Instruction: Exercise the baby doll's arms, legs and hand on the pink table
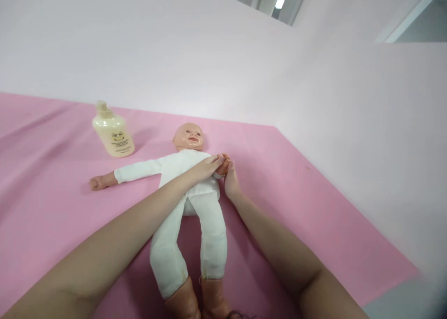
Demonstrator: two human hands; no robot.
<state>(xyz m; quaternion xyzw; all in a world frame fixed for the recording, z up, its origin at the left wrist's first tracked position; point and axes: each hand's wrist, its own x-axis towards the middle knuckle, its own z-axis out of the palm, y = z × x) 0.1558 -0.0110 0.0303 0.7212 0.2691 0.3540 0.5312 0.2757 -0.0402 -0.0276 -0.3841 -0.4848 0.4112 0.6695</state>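
A baby doll [190,170] with a white cloth body lies on its back, its head away from me and its feet toward me. My left hand [211,164] reaches across the doll's chest, its fingers closed on the doll's small hand [223,166] on the right side. From the right, my right hand [232,181] grips that same doll hand, thumb upward; most of its fingers are hidden. The doll's other arm [138,171] stretches out to the left on the pink cover. My left forearm hides part of its torso.
A pale yellow bottle [114,135] with a printed label stands upright left of the doll's head. Under everything is a pink table cover [279,188], its edge running diagonally on the right. A white wall [139,44] rises behind, with window openings at the top.
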